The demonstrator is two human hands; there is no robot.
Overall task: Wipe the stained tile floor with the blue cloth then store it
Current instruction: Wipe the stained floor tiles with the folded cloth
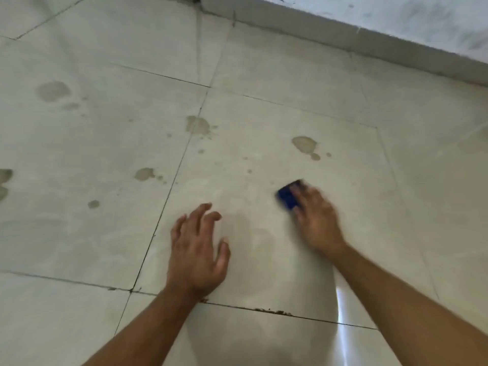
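Observation:
The pale tile floor (pixel 105 143) fills the view and carries several brownish stains. One stain (pixel 304 144) lies just beyond the blue cloth, another stain (pixel 198 124) sits on a grout line, and a third stain (pixel 52 90) is far left. My right hand (pixel 315 216), blurred by motion, presses the folded blue cloth (pixel 286 196) flat on the tile. Only the cloth's left part shows past the fingers. My left hand (pixel 196 249) rests on the floor with its fingers spread, holding nothing.
A grey skirting (pixel 343 40) and a scuffed white wall (pixel 396 11) run across the top right. Dark grout lines (pixel 169 191) divide the tiles. Grit lies in the near grout joint (pixel 272 310). A bright glare streak (pixel 343 326) shows by my right forearm.

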